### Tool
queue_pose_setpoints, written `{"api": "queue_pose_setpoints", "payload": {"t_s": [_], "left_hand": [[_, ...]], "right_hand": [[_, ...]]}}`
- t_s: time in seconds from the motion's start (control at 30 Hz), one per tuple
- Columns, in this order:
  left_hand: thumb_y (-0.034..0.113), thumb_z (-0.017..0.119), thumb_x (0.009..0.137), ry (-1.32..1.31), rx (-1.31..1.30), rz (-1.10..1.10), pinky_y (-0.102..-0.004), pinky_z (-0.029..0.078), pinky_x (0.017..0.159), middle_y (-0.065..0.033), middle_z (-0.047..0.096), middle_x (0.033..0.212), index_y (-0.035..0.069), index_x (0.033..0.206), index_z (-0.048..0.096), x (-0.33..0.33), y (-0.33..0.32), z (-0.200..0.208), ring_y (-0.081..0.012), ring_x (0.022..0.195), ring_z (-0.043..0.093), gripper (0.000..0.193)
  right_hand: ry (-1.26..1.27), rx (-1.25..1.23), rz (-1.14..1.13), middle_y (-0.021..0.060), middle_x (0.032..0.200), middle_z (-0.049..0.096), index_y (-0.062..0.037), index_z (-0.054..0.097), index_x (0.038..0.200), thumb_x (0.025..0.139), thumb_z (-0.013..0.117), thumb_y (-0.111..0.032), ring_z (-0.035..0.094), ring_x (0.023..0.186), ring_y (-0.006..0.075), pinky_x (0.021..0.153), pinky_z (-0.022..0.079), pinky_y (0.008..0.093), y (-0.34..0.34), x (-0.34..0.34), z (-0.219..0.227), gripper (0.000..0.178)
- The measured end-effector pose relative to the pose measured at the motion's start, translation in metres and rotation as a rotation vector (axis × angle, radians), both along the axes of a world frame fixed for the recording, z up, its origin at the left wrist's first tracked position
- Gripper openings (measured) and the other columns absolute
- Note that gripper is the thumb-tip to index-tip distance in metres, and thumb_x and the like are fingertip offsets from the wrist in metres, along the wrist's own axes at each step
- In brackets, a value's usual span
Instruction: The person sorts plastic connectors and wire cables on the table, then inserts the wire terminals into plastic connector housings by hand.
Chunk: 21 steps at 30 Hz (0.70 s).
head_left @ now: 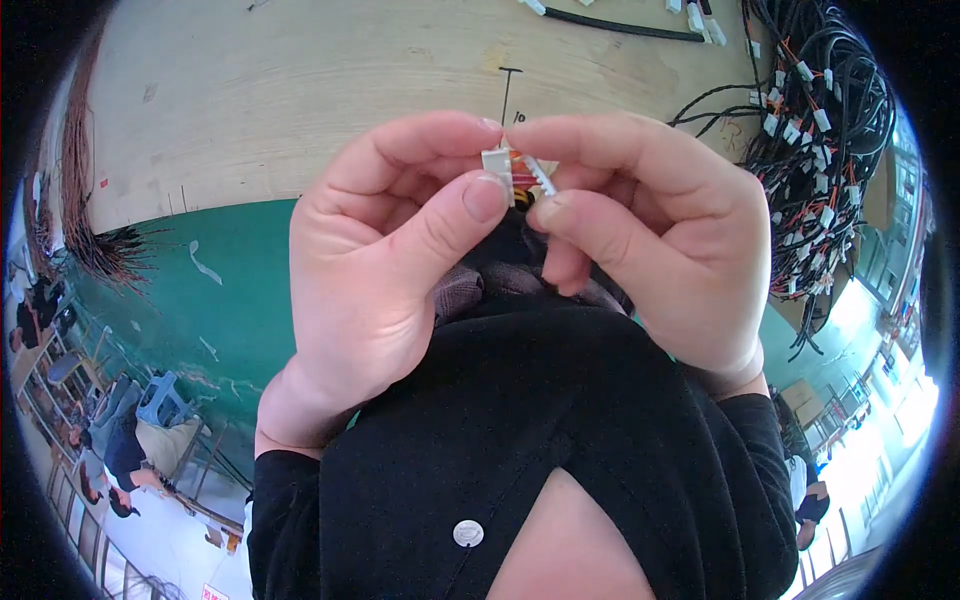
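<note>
My left hand [365, 255] pinches a small white plastic connector [496, 163] between thumb and forefinger. Across from it, my right hand [685, 245] has its thumb and forefinger closed on a narrow white plastic strip [541, 176], which is tilted. Orange and red wires [519, 172] show in the small gap between the two white pieces. The fingertips of both hands nearly meet there. The wires' lower run is mostly hidden behind my hands.
A wooden work board [330, 90] lies beyond my hands, with a green floor [235, 290] below its edge. Black cable harnesses with white connectors [822, 120] are heaped at right. Brown wires [95, 245] hang at left. People [130, 455] sit at far left.
</note>
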<state>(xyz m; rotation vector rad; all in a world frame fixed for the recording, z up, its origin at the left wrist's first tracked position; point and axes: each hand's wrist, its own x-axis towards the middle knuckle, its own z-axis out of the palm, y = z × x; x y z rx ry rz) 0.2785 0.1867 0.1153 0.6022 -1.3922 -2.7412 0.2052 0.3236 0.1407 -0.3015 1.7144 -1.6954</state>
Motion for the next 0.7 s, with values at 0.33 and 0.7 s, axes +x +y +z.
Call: {"api": "queue_pose_setpoints", "payload": {"t_s": [0.33, 0.7], "left_hand": [[0.002, 0.052, 0.077, -0.056, 0.134, 0.047, -0.0287, 0.043, 0.077, -0.0092, 0.056, 0.09, -0.001, 0.1, 0.049, 0.0017, -0.0002, -0.0007, -0.0165, 0.083, 0.054, 0.023], [0.002, 0.051, 0.078, -0.043, 0.034, 0.01, -0.0281, 0.044, 0.074, -0.0084, 0.055, 0.089, -0.001, 0.1, 0.049, 0.0026, -0.0022, -0.0029, -0.0156, 0.081, 0.054, 0.023]], "right_hand": [[0.252, 0.089, 0.102, 0.0007, 0.075, 0.05, 0.0031, 0.055, 0.095, 0.072, 0.053, 0.008, 0.044, 0.069, 0.0042, 0.063, 0.035, 0.0147, 0.0032, -0.002, -0.0048, 0.024], [0.652, 0.148, 0.141, 0.0038, 0.069, 0.054, -0.0029, 0.059, 0.096, 0.068, 0.054, 0.009, 0.051, 0.063, 0.0082, 0.056, 0.039, 0.0174, 0.0041, -0.0011, -0.0092, 0.031]]}}
